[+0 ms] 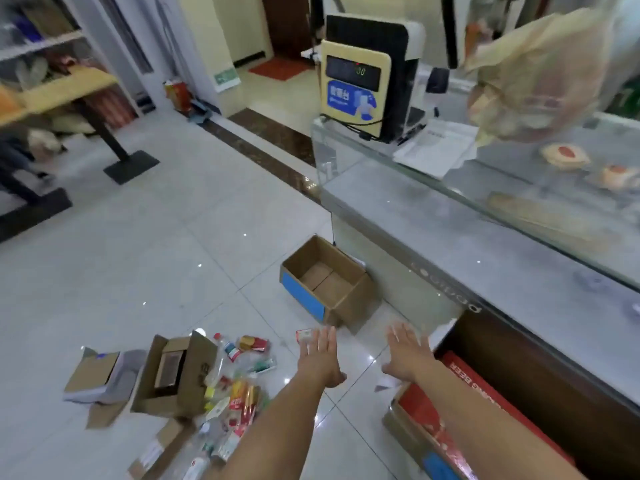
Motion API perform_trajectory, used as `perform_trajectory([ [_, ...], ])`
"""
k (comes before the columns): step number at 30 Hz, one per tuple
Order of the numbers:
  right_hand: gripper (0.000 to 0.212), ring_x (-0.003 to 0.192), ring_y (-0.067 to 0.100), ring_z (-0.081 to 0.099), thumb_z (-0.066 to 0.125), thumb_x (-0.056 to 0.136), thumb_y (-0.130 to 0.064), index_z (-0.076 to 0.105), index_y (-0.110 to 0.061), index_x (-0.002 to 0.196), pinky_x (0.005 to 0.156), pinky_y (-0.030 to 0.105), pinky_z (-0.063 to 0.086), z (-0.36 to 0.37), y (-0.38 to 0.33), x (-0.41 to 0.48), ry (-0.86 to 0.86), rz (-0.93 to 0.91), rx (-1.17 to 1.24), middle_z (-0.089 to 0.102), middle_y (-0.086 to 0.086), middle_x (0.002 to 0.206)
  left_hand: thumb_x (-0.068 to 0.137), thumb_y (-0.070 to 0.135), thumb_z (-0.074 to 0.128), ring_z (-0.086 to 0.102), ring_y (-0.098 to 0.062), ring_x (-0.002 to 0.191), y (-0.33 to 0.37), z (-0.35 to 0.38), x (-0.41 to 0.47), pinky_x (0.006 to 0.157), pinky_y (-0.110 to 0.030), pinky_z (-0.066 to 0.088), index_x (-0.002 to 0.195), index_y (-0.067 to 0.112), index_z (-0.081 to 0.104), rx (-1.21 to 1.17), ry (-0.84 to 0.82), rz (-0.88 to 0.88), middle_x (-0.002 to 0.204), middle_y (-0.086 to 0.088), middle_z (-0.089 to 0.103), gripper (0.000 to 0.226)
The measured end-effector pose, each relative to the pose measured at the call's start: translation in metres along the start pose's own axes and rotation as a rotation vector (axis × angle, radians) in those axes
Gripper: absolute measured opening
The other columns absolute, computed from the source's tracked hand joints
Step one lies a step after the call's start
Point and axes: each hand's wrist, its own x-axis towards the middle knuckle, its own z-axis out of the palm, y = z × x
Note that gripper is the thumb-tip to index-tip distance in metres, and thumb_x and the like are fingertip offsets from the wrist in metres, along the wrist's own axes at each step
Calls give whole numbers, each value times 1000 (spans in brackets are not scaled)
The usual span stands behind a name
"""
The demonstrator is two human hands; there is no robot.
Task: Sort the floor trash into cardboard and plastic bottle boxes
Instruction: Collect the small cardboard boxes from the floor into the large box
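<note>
An empty brown cardboard box with a blue side [323,284] stands open on the tiled floor against the glass counter. A second box with red print [446,424] sits at the lower right beside the counter. A heap of plastic bottles and wrappers [235,386] lies on the floor at lower left, next to several cardboard boxes [169,372] and a flattened grey one [104,375]. My left hand [320,355] and my right hand [408,351] stretch forward over the floor, palms down, fingers spread, holding nothing. A small red-and-white carton [304,336] lies just beyond my left fingertips.
A glass display counter [485,244] runs along the right, carrying a yellow payment terminal [355,88], papers and a plastic bag [533,74]. Black table bases [130,164] and shelves stand at the upper left. Flat cardboard pieces [156,448] lie at the bottom.
</note>
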Motion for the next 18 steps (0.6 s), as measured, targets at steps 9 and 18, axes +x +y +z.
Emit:
perform_trajectory([
  [9, 89, 149, 23, -11, 47, 92, -45, -8, -14, 154, 118, 52, -8, 2, -252, 54, -36, -339, -255, -12, 7, 161, 97, 43, 42, -16, -26, 148, -235, 40, -61, 119, -48, -6, 151, 9, -16, -260, 63, -323, 160, -8, -19, 86],
  [18, 90, 149, 25, -13, 43, 93, -53, -9, -10, 153, 116, 53, -12, 32, -421, 109, -98, -626, -469, -15, 10, 160, 94, 48, 47, -14, -27, 148, -367, 97, -67, 121, -48, -1, 151, 8, -15, -461, 66, -534, 160, -9, -17, 94],
])
